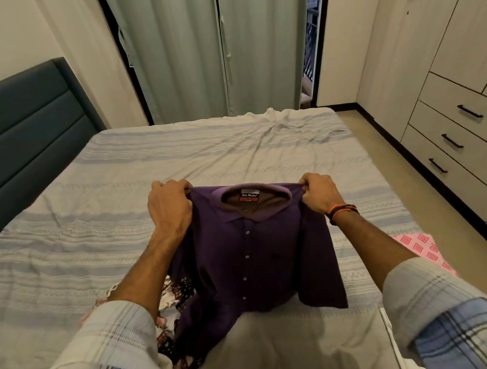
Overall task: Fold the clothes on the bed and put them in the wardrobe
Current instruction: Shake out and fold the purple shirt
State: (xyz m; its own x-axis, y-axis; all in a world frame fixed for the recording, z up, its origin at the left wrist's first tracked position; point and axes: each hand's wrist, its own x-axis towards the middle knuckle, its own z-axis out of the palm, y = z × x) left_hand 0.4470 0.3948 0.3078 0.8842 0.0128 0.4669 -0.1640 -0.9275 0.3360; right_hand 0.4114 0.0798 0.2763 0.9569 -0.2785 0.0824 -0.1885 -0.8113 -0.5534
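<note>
So the purple button-up shirt [252, 252] is held up by its shoulders over the near part of the bed [233, 152], collar and brand label facing the camera, buttons done up down the front. The left hand [168, 208] has its fingers curled tight round the left shoulder seam, and the right hand [318, 193], the one with the orange and black wristbands [342, 210], is pinching the other shoulder the same way, so both are clamped on fabric, not loose. Holding it at the two shoulders like that makes sense to me: the weight pulls the body straight and the sleeves hang down the sides, which looks like lining it up before laying it flat to fold. The hem is already dragging on the pile underneath, a grey garment [283, 345] spread nearest the camera, with a dark floral patterned piece [174, 293] poking out on the left. There's also a pink cloth with square prints [423, 248] at the right edge of the bed. The far stretch of the striped bedsheet is probably where the shirt goes down. The wardrobe [447, 78], doors shut, with drawers [458, 128] below, stands along the right wall, so putting away is still to come, I'd guess.
</note>
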